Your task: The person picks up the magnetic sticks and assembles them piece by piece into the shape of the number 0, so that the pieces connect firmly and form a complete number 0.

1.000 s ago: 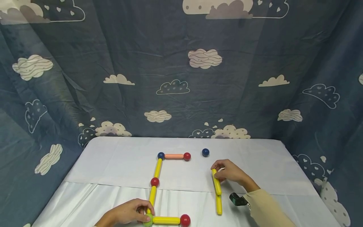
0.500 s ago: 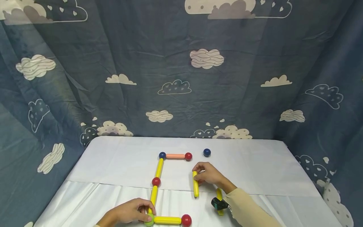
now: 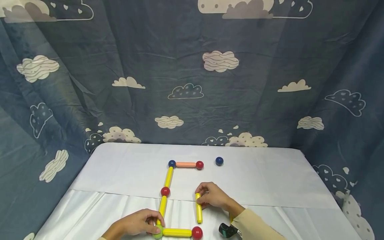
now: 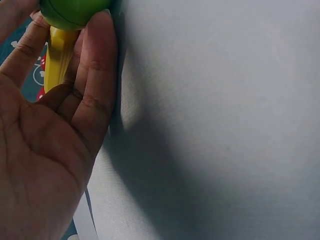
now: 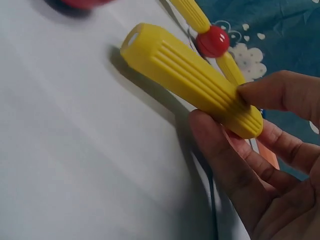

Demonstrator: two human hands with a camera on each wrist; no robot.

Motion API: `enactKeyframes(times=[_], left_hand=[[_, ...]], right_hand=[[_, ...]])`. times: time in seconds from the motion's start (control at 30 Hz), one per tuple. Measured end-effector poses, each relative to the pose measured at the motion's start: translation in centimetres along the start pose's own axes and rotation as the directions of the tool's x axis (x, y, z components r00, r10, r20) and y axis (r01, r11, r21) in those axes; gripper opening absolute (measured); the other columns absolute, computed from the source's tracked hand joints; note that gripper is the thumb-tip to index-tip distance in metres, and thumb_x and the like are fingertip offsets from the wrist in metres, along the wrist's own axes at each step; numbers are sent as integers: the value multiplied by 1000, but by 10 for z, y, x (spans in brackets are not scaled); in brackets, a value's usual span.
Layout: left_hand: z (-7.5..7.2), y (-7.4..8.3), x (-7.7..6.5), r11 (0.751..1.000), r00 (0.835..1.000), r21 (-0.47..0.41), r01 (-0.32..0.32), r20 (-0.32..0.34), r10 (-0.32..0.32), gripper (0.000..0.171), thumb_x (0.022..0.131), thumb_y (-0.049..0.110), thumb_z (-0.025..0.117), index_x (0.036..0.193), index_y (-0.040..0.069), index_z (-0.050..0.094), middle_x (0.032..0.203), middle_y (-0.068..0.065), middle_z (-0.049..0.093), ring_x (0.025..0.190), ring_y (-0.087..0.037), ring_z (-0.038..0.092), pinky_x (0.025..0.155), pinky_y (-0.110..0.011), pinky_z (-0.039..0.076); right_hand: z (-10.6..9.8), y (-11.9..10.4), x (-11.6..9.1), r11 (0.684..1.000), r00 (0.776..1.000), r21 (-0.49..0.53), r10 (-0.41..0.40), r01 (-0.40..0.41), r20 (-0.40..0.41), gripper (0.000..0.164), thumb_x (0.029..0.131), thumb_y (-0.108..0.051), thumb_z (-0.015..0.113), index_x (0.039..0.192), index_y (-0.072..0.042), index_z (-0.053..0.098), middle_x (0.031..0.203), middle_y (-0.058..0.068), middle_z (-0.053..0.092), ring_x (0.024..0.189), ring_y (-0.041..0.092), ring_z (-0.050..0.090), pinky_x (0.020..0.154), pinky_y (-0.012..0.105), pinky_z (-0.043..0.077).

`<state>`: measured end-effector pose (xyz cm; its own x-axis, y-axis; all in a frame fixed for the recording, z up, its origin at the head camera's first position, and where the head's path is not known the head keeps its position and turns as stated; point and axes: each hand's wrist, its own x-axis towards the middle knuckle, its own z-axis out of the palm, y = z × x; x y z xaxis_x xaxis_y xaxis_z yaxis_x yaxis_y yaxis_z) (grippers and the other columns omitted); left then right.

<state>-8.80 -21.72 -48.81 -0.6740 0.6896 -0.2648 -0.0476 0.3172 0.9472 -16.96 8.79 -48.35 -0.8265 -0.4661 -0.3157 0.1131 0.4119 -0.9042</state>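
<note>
My left hand (image 3: 139,222) holds a green ball (image 3: 158,232) at the near left corner of a chain of rods and balls, thumb and fingers on either side of it. From that ball a yellow rod (image 3: 177,233) runs right to a red ball (image 3: 197,233). Another yellow rod (image 3: 163,206) leads away to a second red ball (image 3: 165,191). My right hand (image 3: 213,196) pinches a loose yellow rod (image 3: 199,208) by its far end. In the right wrist view its free end (image 5: 142,47) points toward a blurred red ball (image 5: 82,2).
Farther back, a yellow rod (image 3: 169,177) joins a dark blue ball (image 3: 172,164), an orange rod (image 3: 185,164) and a red ball (image 3: 199,165). A loose blue ball (image 3: 219,161) lies to their right. Another yellow rod (image 3: 231,218) is mostly hidden by my right sleeve.
My right hand has lifted a yellow rod off beside another one and carried it left and nearer, toward the near red ball. The left hand keeps its hold on the green ball.
</note>
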Motion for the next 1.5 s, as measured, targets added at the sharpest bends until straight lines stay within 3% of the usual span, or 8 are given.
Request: enactKeyframes(times=[0.27,0.73,1.5], left_hand=[[1,-2,-1,1000,1000,-12,-16,5,16,16,91,13,66,103,2,66,75,4,57,62,-3,50,58,-16,42],[1,3,1,999,999,22,39,-21,-39,16,89,17,68,101,7,67,75,4,57,62,-5,49,58,-17,40],[2,2,0,999,999,37,26,-30,-24,17,90,18,67,103,7,67,78,4,56,65,-5,49,60,-19,39]], right_hand=[[6,1,-4,999,1000,34,20,-20,8,26,79,1,71,103,2,60,87,9,55,69,17,62,64,34,57],[8,1,-8,998,1000,63,22,-23,15,24,80,2,72,101,3,60,89,10,55,65,16,62,64,35,57],[-7,9,-5,999,999,37,-2,4,-53,24,79,-1,72,100,3,61,86,8,57,63,17,58,61,33,56]])
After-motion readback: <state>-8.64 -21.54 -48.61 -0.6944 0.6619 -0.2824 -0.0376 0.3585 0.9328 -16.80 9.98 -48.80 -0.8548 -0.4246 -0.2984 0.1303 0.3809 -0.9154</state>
